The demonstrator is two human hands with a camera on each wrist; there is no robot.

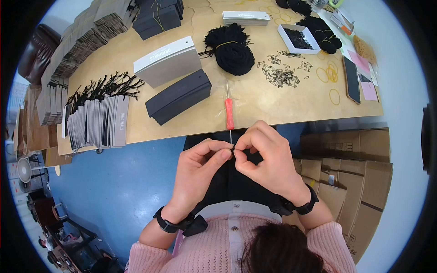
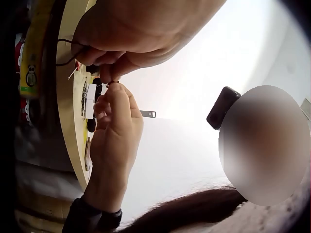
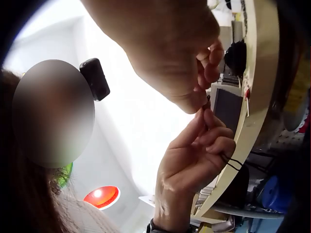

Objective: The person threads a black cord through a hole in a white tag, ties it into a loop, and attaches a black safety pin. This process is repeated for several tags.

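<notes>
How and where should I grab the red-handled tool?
Probably by its red handle, from above, fingers closing on its long sides: it lies lengthwise toward the person, thicker than the metal shaft, which juts past the edge of the table.

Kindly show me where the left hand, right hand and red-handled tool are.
Left hand (image 1: 196, 170), head view: middle of the hand.
Right hand (image 1: 268, 158), head view: middle of the hand.
Red-handled tool (image 1: 229, 114), head view: on its handle.
</notes>
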